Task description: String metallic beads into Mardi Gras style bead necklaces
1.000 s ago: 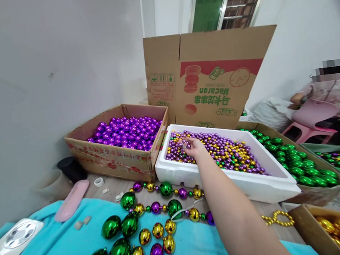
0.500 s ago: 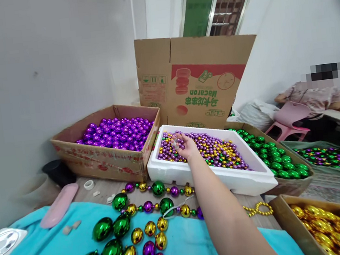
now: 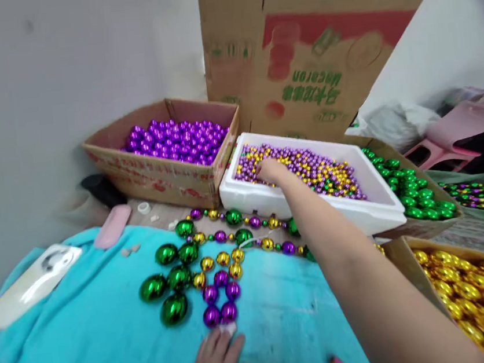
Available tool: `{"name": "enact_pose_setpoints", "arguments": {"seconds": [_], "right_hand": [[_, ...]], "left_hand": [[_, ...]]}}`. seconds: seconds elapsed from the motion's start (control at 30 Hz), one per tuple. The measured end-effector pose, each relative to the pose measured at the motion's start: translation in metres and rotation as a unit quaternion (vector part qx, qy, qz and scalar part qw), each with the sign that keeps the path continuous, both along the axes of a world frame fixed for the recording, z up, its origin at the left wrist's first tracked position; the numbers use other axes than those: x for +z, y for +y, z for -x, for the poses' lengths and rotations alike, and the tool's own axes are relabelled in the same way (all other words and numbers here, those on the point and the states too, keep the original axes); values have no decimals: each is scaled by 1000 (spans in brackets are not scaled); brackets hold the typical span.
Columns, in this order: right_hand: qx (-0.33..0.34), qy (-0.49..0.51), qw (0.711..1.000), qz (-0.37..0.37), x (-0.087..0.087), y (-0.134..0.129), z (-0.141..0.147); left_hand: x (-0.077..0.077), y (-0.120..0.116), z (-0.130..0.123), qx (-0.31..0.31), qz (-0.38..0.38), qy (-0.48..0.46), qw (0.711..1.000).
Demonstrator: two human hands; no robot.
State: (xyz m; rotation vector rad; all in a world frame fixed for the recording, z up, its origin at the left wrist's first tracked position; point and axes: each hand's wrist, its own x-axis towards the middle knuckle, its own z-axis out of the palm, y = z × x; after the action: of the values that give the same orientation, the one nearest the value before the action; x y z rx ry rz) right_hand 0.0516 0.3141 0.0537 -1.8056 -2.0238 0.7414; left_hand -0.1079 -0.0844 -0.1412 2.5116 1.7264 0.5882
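My right hand [image 3: 271,170] reaches into the white foam box [image 3: 252,198], its fingers curled down among small purple, gold and green beads [image 3: 310,165]; whether it grips any is hidden. On the turquoise cloth [image 3: 95,315] my left hand [image 3: 220,356] lies with fingers spread, its fingertips just below a cluster of purple balls [image 3: 212,315]. Gold balls [image 3: 207,263] adjoin that cluster, and big green balls [image 3: 174,309] lie to its left. A strand of mixed balls [image 3: 220,236] runs across behind them.
An open carton of purple balls [image 3: 154,174] stands back left, below a tall cardboard flap [image 3: 250,99]. Cartons of green balls [image 3: 413,188] and gold balls [image 3: 468,290] are at right. A phone [image 3: 31,287] and a pink case [image 3: 113,226] lie left.
The view has tilted down and shifted. My left hand has come into view on the cloth. My right hand, earlier open above the beads, has lowered into them with its fingers curled.
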Motion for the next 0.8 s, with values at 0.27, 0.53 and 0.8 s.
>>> {"name": "enact_pose_setpoints", "arguments": {"seconds": [0.27,0.53,0.8], "right_hand": [[206,92,974,-18,8,-80,-22],[156,91,984,8,-142,-238,-21],[176,54,977,-106,-160,-256,-21]], "left_hand": [[32,5,-5,-12,69,-4,998],[33,4,-5,-11,81,-13,997],[33,3,-5,-13,82,-5,997]]}}
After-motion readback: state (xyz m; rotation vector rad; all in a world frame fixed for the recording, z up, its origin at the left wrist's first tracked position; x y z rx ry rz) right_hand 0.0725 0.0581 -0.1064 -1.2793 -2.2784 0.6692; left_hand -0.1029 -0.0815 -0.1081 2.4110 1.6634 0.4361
